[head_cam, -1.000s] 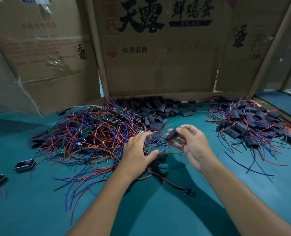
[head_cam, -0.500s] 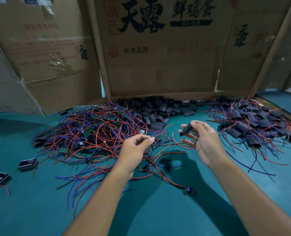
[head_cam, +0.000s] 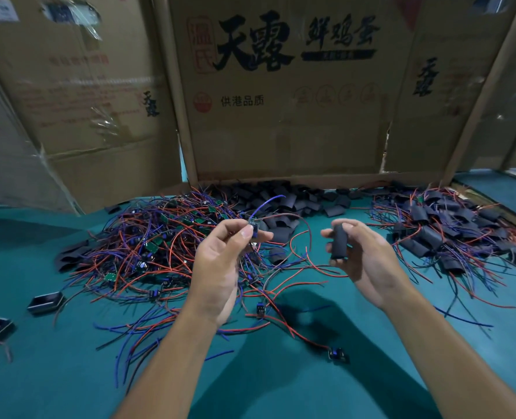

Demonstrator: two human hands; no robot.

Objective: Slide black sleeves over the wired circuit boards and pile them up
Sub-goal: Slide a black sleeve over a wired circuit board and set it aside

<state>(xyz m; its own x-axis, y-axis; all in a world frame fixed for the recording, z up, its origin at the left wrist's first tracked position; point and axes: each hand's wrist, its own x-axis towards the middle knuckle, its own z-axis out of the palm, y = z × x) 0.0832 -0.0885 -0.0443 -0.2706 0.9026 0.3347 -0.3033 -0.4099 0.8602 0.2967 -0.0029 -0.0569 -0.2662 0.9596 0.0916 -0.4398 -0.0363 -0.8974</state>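
Here, left hand (head_cam: 220, 267) pinching a wired board (head_cam: 254, 228), seemingly; right hand (head_cam: 368, 255) curled round a black sleeve (head_cam: 339, 241)

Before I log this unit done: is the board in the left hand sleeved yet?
Not sleeved. The left hand pinches the bare board; the right hand holds the black sleeve apart.

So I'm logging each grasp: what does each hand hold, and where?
Left hand pinches a small wired circuit board by its body; right hand grips a black sleeve around its middle.
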